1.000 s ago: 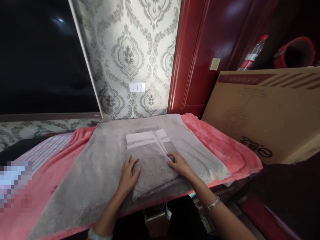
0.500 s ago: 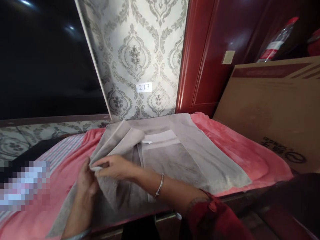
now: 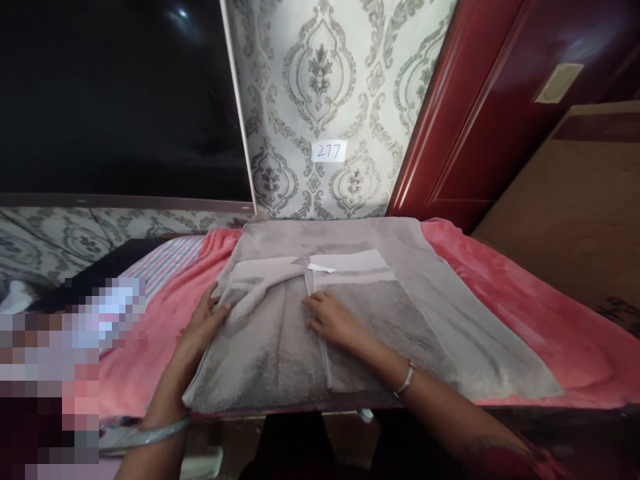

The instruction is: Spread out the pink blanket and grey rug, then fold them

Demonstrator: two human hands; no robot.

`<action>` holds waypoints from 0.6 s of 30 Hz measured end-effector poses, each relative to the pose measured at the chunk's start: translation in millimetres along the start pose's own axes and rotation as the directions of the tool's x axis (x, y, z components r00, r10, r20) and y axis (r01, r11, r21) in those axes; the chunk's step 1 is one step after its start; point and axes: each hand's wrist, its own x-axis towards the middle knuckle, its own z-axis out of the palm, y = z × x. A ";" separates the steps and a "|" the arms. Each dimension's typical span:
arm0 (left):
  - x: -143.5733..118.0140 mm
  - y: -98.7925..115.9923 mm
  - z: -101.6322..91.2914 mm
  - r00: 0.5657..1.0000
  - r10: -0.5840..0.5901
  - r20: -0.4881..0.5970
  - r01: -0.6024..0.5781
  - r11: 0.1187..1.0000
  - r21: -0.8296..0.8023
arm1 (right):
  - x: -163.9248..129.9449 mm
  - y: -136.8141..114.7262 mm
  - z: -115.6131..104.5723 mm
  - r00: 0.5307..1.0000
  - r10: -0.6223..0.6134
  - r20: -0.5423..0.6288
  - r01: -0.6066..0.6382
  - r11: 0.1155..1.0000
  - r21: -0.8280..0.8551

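Note:
A grey plush towel (image 3: 280,347) lies spread with its folded layers meeting along a seam near the middle. A small white tag (image 3: 321,268) sticks out at the upper end of that seam. My left hand (image 3: 205,320) rests at the towel's left edge, its fingers apart and the fingertips touching the cloth. My right hand (image 3: 333,320) lies on the towel beside the seam, fingers spread and palm down. The left layer has soft wrinkles near its top.
Under the towel is a pink blanket (image 3: 160,340), with a striped cloth (image 3: 163,257) to its left. A black screen (image 3: 115,100) stands at the back left. A cardboard box (image 3: 565,207) leans at the right beside a red door (image 3: 480,113). A paper marked 277 (image 3: 329,151) is on the wall.
The left layer of the towel, earlier gathered in both hands, now lies flat against the middle. My hands have let go and moved apart, the right one to the seam. The view has shifted left.

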 end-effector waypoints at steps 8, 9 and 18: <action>-7.9 46.2 27.9 0.865 0.303 0.399 -0.496 0.401 0.770 | -13.0 -14.6 -3.9 0.987 0.145 0.071 -0.112 0.931 -0.347; -9.4 47.7 30.3 0.867 0.241 0.436 -0.497 0.370 0.785 | -10.1 -17.1 -4.5 0.984 0.157 0.085 -0.118 0.928 -0.353; 4.5 32.9 10.9 0.969 -0.069 0.238 0.025 0.983 0.180 | -53.0 108.4 -134.6 0.870 0.466 -0.159 -0.493 0.827 -0.270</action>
